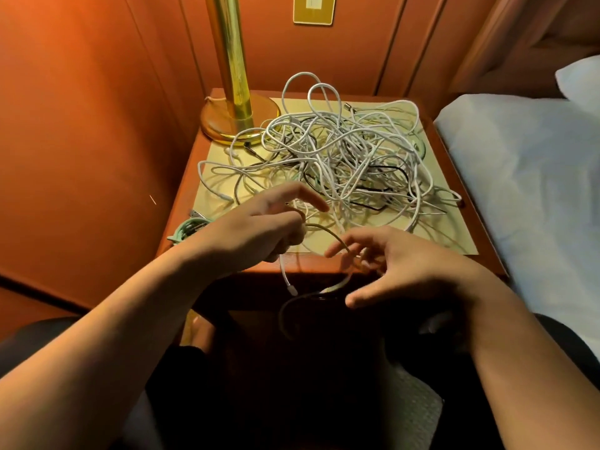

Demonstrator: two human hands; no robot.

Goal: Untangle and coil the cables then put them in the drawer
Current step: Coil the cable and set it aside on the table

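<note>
1. Cable tangle (337, 157): white, black and pale green leads heaped on the nightstand (324, 264) top, beside the brass lamp base (238, 121).
2. Left hand (259, 228): lower fingers curled round a white cable (319, 230); index finger extended toward the heap.
3. Right hand (389, 264): fingertips pinch the same cable (connector end hangs below the front edge).
4. Mint-green coiled cable (188, 230): lies at the nightstand's left edge.
5. Bed (526, 177): to the right.

The brass lamp (232, 76) runs out of the frame's top edge; shadow swallows the nightstand's front (292, 319) at lower centre, any drawer there indiscernible.
</note>
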